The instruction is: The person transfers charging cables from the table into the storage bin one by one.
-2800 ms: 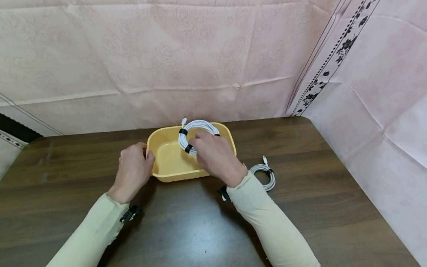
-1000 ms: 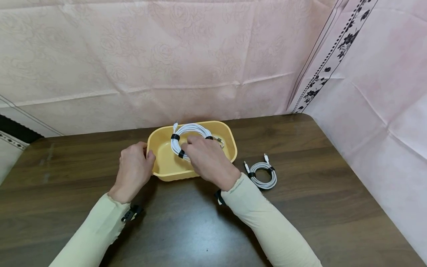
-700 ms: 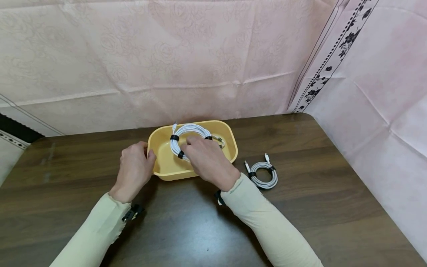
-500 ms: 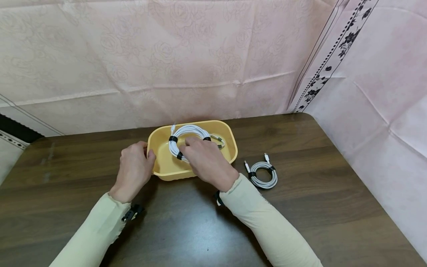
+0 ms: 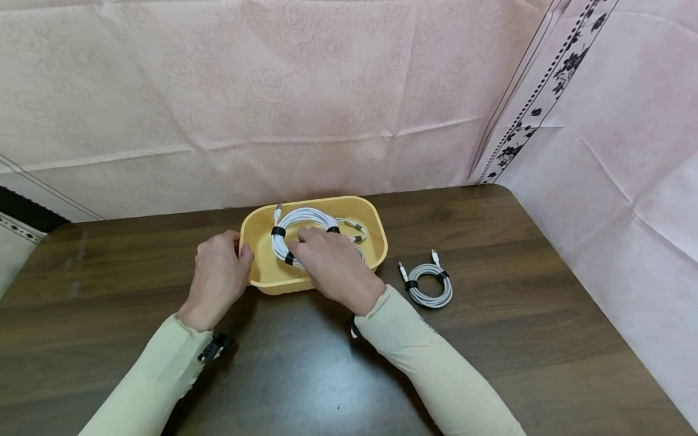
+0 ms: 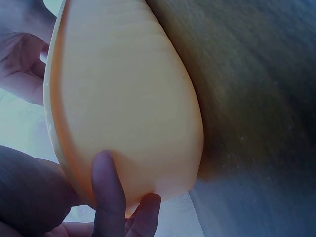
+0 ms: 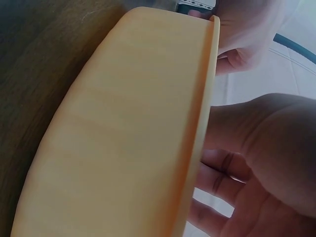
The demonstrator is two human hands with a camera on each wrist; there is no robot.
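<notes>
A yellow plastic basket stands at the table's far edge. My left hand grips its left end, thumb at the rim and fingers against the outer wall in the left wrist view. Over the basket's front rim reaches my right hand, holding a large coil of white cable bound with black straps. The coil lies low inside the basket, its plug leaning on the back wall; my fingertips are hidden in the head view. Beside it, on the right, lies a thinner pale cable with metallic connectors.
A smaller grey-white coiled cable with black straps and two plugs rests on the wooden table, right of the basket. A pink patterned cloth hangs right behind the table's back edge.
My right hand has carried the white coil leftward and lower into the basket, uncovering the thinner cable at the right and the grey-white coil. My left hand has stayed on the basket.
</notes>
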